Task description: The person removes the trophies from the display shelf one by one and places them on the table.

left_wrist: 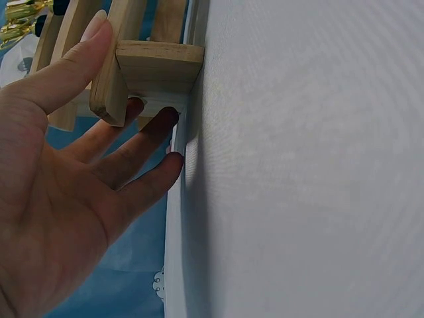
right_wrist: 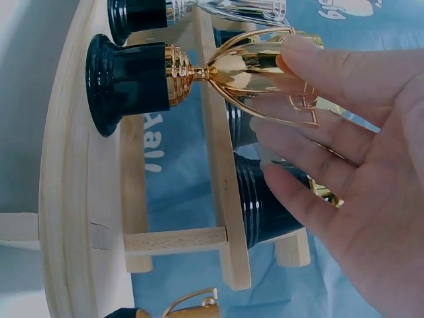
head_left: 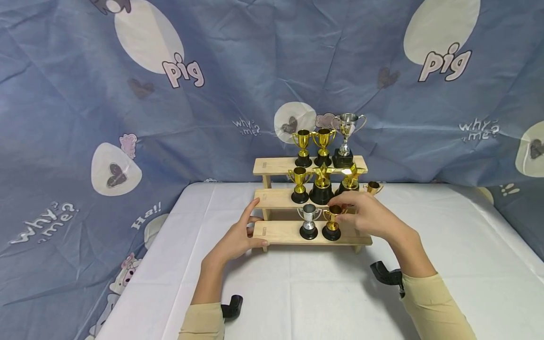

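Note:
A three-tier wooden shelf (head_left: 276, 230) stands on the table and holds several trophies. My right hand (head_left: 369, 215) pinches the cup of a small gold trophy (right_wrist: 248, 71) between thumb and fingers. Its black base stands on the bottom tier, beside a small silver trophy (head_left: 309, 219). Over at the shelf's left end, my left hand (head_left: 233, 241) touches the boards with fingers loosely spread. Its thumb (left_wrist: 94, 40) lies against the bottom board and its index finger reaches the middle one. The remaining left fingers extend past the board's end.
On the middle tier are a gold cup (head_left: 300, 184) and two star trophies (head_left: 321, 191). The top tier bears two gold cups (head_left: 303, 146) and a larger silver cup (head_left: 346, 127). Another gold cup (head_left: 373, 187) shows behind my right hand, its base hidden. A patterned blue cloth (head_left: 238, 71) hangs behind.

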`<state>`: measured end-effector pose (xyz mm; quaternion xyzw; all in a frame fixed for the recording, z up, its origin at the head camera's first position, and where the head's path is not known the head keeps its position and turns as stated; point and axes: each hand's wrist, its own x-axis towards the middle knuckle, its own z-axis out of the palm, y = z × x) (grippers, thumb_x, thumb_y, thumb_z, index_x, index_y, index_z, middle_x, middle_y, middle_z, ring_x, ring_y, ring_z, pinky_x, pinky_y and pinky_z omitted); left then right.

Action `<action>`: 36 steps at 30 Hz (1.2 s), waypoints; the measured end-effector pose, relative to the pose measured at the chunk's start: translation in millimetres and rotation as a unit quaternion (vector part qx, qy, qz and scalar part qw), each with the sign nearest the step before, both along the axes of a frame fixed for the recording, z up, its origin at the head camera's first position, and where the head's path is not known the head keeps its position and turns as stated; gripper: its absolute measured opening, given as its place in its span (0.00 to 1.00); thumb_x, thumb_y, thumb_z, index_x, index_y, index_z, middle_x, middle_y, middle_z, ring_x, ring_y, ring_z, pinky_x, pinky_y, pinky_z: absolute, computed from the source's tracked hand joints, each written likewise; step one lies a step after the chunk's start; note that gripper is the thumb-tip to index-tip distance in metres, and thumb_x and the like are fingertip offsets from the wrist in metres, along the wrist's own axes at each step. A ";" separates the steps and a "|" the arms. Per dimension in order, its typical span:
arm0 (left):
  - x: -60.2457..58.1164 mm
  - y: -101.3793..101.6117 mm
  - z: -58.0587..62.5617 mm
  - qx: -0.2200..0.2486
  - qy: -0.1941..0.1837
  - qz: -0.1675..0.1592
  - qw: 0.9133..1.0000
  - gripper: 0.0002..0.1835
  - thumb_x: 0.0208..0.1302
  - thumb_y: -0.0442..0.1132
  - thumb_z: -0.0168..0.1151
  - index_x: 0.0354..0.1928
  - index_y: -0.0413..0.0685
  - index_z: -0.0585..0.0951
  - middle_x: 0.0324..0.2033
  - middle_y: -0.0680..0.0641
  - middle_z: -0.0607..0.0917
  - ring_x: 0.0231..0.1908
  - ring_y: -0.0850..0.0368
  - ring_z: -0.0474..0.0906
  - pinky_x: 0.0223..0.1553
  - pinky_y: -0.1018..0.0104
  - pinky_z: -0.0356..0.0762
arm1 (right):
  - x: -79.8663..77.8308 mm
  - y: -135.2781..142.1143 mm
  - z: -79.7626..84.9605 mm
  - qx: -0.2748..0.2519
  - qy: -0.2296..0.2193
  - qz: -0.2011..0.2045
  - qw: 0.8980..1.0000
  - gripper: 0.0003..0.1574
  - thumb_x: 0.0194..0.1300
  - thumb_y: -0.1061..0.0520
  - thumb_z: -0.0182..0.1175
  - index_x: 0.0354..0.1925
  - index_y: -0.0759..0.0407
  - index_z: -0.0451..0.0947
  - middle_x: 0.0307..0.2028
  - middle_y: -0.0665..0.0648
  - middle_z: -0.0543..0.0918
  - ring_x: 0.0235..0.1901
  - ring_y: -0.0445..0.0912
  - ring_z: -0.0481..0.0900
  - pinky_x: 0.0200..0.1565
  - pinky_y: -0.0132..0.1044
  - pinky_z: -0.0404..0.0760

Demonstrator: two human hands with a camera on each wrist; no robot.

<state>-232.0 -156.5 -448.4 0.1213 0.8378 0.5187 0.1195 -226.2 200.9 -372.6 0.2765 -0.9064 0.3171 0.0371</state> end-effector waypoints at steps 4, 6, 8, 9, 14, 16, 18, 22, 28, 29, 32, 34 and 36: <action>2.2 1.2 4.2 0.006 -0.001 -0.004 1.000 0.63 0.54 0.33 0.75 0.76 0.86 0.43 0.68 0.40 0.69 0.59 0.42 0.79 0.49 0.55 0.81 | 0.7 1.3 1.6 0.000 -0.002 -0.003 1.000 0.22 0.61 0.61 0.68 0.55 0.54 0.83 0.52 0.53 0.86 0.54 0.51 0.82 0.54 0.53 0.80; 1.2 0.0 2.3 0.009 0.002 -0.008 1.000 0.62 0.54 0.34 0.76 0.74 0.89 0.44 0.68 0.41 0.70 0.59 0.43 0.79 0.49 0.56 0.82 | 1.6 2.0 2.6 -0.003 -0.007 -0.006 1.000 0.22 0.62 0.60 0.68 0.56 0.56 0.82 0.53 0.54 0.86 0.55 0.53 0.82 0.55 0.54 0.80; -0.8 -1.5 -1.2 0.011 0.005 -0.010 1.000 0.62 0.53 0.36 0.77 0.72 0.93 0.44 0.67 0.43 0.70 0.59 0.44 0.80 0.48 0.56 0.82 | 1.7 3.2 2.9 -0.004 -0.009 -0.007 1.000 0.23 0.62 0.61 0.68 0.56 0.56 0.82 0.53 0.55 0.86 0.56 0.53 0.81 0.55 0.54 0.80; -2.0 -2.4 -3.3 0.012 0.006 -0.010 1.000 0.62 0.53 0.36 0.77 0.72 0.94 0.45 0.67 0.44 0.70 0.58 0.44 0.80 0.48 0.57 0.82 | 1.8 3.8 3.2 -0.005 -0.011 -0.008 1.000 0.23 0.62 0.60 0.68 0.56 0.56 0.82 0.53 0.54 0.86 0.56 0.53 0.81 0.55 0.54 0.80; -4.0 -2.8 -5.6 0.011 0.004 -0.008 1.000 0.63 0.52 0.37 0.78 0.71 0.97 0.44 0.67 0.44 0.71 0.56 0.46 0.82 0.47 0.58 0.82 | 1.9 8.3 4.7 -0.007 -0.006 -0.009 1.000 0.23 0.62 0.60 0.68 0.56 0.57 0.82 0.54 0.55 0.86 0.55 0.54 0.81 0.54 0.55 0.80; -4.3 -2.5 -5.7 0.009 0.004 -0.007 1.000 0.63 0.52 0.37 0.78 0.71 0.97 0.44 0.67 0.44 0.71 0.55 0.47 0.82 0.46 0.58 0.82 | 2.2 10.1 5.5 -0.012 -0.004 -0.010 1.000 0.22 0.62 0.61 0.68 0.56 0.57 0.82 0.53 0.55 0.86 0.54 0.53 0.82 0.53 0.56 0.80; -4.2 -2.3 -5.6 0.008 0.004 -0.006 1.000 0.63 0.52 0.37 0.78 0.71 0.97 0.44 0.67 0.44 0.71 0.55 0.47 0.82 0.46 0.58 0.82 | 2.5 11.8 6.0 -0.018 -0.004 -0.010 1.000 0.22 0.62 0.61 0.68 0.55 0.58 0.82 0.51 0.54 0.86 0.52 0.52 0.82 0.52 0.57 0.81; -3.9 -2.0 -5.5 0.008 0.003 -0.005 1.000 0.63 0.52 0.37 0.78 0.71 0.96 0.44 0.67 0.44 0.71 0.56 0.46 0.82 0.46 0.58 0.82 | 3.1 14.6 6.7 -0.016 0.000 -0.016 1.000 0.22 0.61 0.62 0.68 0.55 0.56 0.83 0.50 0.53 0.87 0.51 0.50 0.82 0.51 0.53 0.81; -3.4 -1.9 -5.1 0.009 0.002 -0.005 1.000 0.63 0.52 0.36 0.78 0.71 0.97 0.43 0.67 0.44 0.71 0.55 0.47 0.82 0.46 0.59 0.82 | 3.5 18.6 9.0 -0.007 0.015 -0.029 0.999 0.22 0.61 0.62 0.68 0.54 0.54 0.84 0.50 0.53 0.87 0.51 0.50 0.81 0.51 0.51 0.79; -3.3 -1.9 -5.0 0.009 0.002 -0.005 1.000 0.64 0.52 0.36 0.78 0.71 0.97 0.43 0.67 0.44 0.71 0.55 0.47 0.82 0.46 0.59 0.82 | 3.4 19.6 9.6 -0.007 0.019 -0.029 0.999 0.22 0.61 0.63 0.68 0.54 0.55 0.83 0.50 0.54 0.87 0.51 0.51 0.82 0.51 0.52 0.79; -2.8 -2.0 -4.6 0.009 0.002 -0.003 1.000 0.64 0.52 0.36 0.78 0.71 0.97 0.43 0.66 0.44 0.71 0.55 0.47 0.82 0.46 0.59 0.82 | 3.3 23.5 11.6 -0.006 0.027 -0.031 0.999 0.22 0.60 0.63 0.68 0.54 0.57 0.83 0.51 0.55 0.87 0.52 0.53 0.82 0.52 0.53 0.78; -2.5 -2.1 -4.2 0.009 0.002 -0.003 1.000 0.64 0.51 0.36 0.78 0.71 0.97 0.43 0.66 0.44 0.71 0.54 0.47 0.83 0.46 0.59 0.82 | 3.4 26.5 12.9 -0.005 0.024 -0.033 0.999 0.23 0.61 0.63 0.68 0.55 0.57 0.83 0.52 0.56 0.86 0.54 0.54 0.81 0.54 0.55 0.78; -2.1 -2.2 -3.9 0.008 0.002 -0.003 1.000 0.64 0.51 0.36 0.78 0.71 0.97 0.43 0.66 0.45 0.71 0.54 0.47 0.83 0.45 0.59 0.82 | 3.8 29.2 14.0 -0.006 0.018 -0.039 0.999 0.23 0.61 0.63 0.68 0.56 0.56 0.83 0.53 0.56 0.86 0.57 0.55 0.80 0.56 0.56 0.76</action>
